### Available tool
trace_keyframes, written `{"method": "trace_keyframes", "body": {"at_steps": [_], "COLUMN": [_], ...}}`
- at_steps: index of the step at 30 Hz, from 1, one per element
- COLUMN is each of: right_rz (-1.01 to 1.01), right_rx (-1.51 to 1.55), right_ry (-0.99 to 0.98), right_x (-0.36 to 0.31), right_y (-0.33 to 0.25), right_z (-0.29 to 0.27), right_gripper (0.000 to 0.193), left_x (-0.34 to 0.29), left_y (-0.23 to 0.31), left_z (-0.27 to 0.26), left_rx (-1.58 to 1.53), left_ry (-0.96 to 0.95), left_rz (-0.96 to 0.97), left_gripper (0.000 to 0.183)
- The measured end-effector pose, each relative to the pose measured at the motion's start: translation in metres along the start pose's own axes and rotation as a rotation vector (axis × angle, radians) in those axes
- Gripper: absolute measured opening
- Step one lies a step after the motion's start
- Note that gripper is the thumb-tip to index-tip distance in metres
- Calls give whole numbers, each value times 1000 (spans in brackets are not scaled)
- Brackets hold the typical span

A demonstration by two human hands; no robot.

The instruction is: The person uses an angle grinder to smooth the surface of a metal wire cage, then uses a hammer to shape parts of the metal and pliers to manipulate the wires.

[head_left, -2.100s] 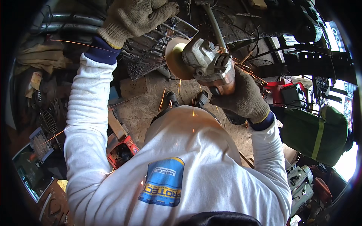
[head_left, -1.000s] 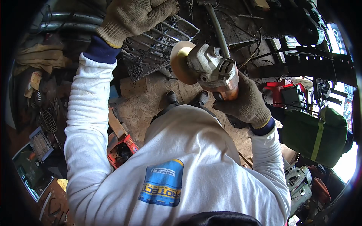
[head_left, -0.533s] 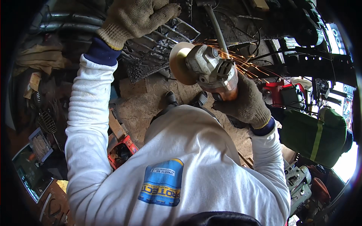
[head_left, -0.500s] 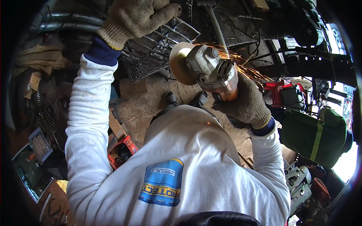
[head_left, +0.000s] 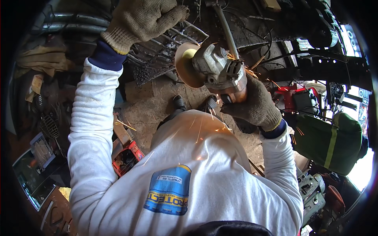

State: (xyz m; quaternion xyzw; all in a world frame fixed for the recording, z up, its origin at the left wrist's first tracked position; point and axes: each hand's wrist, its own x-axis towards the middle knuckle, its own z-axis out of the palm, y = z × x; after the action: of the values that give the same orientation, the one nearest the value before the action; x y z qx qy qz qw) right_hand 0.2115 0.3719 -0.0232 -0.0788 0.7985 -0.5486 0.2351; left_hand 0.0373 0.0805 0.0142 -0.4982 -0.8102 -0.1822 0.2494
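My right hand [head_left: 258, 103], in a knitted brown glove, is wrapped round the body of an angle grinder [head_left: 218, 70], fingers and thumb closed firmly on its copper-coloured housing. The grinder is in front of my torso, slightly right of centre, its grey metal head pointing leftward. The pale round disc [head_left: 186, 66] stands on the left side of that head, with its face partly turned towards me. In view, the disc appears next to the metal rack [head_left: 179, 37], a set of dark parallel bars below and right of my left hand [head_left: 143, 19].

That hand is also gloved, set high and to the left, its thumb held out to the right. The upper edge cuts off part of it and the fingers point away from me, so I cannot tell whether they are open or gripping a bar.

Orange sparks [head_left: 252, 74] show to the right of the grinder head, and others appear over the front of my white shirt [head_left: 220, 165]. A long metal rod [head_left: 226, 33] runs up behind the grinder. Beneath, my two shoes [head_left: 179, 103] stand on a worn brown floor [head_left: 151, 108]. A red crate [head_left: 136, 151] lies left of my torso; a green bag [head_left: 311, 135] with a yellow stripe lies right of my right wrist.
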Motion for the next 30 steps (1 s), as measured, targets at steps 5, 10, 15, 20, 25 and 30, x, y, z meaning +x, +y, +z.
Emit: {"method": "trace_keyframes", "body": {"at_steps": [5,10,15,20,25,30], "right_rz": [2,-41,-81,-84,-22,-21], "right_rx": [18,-27,-98,-102,-22,-9], "right_ry": [-4,38,31,48,36,39], "right_x": [-1,-2,-2,-3,-8,-15], "right_y": [-4,-3,2,17,14,11], "right_z": [2,6,4,5,2,3], "right_gripper": [71,70,67,74,71,82], "left_x": [1,-1,-3,-5,-5,-7], "left_y": [8,8,7,14,3,-8], "left_z": [2,-2,-4,-10,-5,-4], "left_rx": [60,77,84,12,21,-1], "left_ry": [49,41,44,-79,-29,-28], "left_rz": [22,19,32,-13,6,-18], "left_gripper": [55,56,58,34,47,60]}}
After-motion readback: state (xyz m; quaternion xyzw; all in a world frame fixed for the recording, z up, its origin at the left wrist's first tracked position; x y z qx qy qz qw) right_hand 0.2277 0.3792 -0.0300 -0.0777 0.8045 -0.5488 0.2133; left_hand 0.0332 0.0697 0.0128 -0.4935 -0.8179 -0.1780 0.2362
